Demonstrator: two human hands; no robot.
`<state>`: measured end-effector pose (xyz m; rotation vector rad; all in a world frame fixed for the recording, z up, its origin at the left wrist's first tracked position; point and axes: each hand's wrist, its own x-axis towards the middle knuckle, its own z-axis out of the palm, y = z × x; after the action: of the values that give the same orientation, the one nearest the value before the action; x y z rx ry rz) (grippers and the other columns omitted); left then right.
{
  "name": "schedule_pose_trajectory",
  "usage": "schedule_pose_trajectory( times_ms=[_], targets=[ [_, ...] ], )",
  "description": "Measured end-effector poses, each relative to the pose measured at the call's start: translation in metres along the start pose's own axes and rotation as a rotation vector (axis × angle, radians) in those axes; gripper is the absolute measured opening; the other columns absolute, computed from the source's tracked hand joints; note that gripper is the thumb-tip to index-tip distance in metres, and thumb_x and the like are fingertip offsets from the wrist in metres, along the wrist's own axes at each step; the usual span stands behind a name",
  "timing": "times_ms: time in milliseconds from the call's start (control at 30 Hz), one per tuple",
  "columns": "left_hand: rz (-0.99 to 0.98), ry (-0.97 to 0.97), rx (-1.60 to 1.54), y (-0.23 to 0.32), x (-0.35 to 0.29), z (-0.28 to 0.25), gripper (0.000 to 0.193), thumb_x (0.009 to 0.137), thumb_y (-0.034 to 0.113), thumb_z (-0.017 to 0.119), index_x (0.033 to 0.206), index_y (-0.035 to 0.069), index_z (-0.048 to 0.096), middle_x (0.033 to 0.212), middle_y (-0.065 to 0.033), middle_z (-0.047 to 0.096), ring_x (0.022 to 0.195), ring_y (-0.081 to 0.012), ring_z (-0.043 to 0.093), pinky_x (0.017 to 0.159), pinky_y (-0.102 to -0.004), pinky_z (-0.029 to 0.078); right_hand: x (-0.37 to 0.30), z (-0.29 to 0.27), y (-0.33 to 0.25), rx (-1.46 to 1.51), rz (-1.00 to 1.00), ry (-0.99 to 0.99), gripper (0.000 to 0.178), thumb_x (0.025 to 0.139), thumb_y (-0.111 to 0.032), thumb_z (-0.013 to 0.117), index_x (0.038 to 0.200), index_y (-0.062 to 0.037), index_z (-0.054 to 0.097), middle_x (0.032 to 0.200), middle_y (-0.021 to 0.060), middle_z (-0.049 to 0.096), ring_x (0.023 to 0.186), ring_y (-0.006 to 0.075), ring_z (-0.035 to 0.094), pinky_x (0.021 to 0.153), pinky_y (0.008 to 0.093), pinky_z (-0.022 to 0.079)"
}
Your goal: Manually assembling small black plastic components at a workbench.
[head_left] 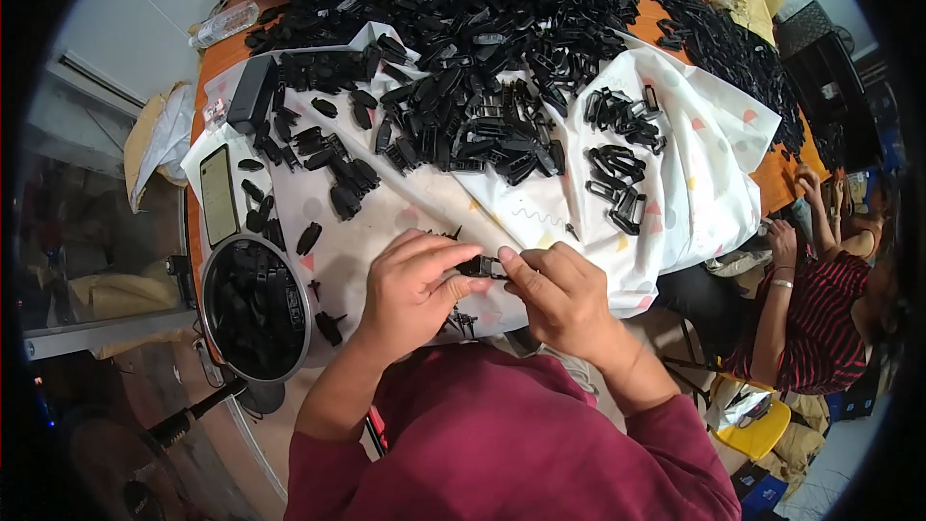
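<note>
You hold a small black plastic clip [479, 266] between both hands, just above your lap.

Your left hand [413, 291] pinches one end of the clip; your right hand [559, 297] grips the other end with thumb and fingers. Left of your left hand, a round metal pan [217, 256] holds many black pieces, seemingly finished ones. Beyond both hands, a far larger heap of black parts [473, 68] covers the white cloth [694, 183], so most work appears left.
</note>
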<state>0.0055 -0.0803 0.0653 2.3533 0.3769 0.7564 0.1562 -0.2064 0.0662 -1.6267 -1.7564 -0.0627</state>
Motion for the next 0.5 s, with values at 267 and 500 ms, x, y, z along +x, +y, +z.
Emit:
schedule_pose_trajectory(
  times_ms=[267, 500],
  targets=[
    [-0.664, 0.263, -1.072, 0.016, -0.016, 0.039, 0.033, 0.083, 0.004, 0.059, 0.115, -0.004, 0.053, 0.093, -0.0031, 0.06, 0.076, -0.0064, 0.053, 0.067, -0.0191, 0.045, -0.004, 0.018, -0.009, 0.072, 0.149, 0.089, 0.045, 0.067, 0.002, 0.068, 0.111, -0.0005, 0.056, 0.09, 0.0105, 0.059, 0.066, 0.0167, 0.054, 0.051, 0.0257, 0.043],
    [-0.637, 0.218, -1.258, 0.001, -0.022, 0.052, 0.026, 0.089, 0.012, 0.05, 0.11, -0.003, 0.054, 0.1, -0.0052, 0.06, 0.088, -0.0089, 0.055, 0.078, -0.0207, 0.043, -0.008, 0.038, -0.016, 1.095, 0.904, 0.147, 0.044, 0.075, 0.005, 0.064, 0.115, 0.0058, 0.047, 0.098, 0.0116, 0.061, 0.088, 0.0123, 0.057, 0.074, 0.0232, 0.048]
  ],
)
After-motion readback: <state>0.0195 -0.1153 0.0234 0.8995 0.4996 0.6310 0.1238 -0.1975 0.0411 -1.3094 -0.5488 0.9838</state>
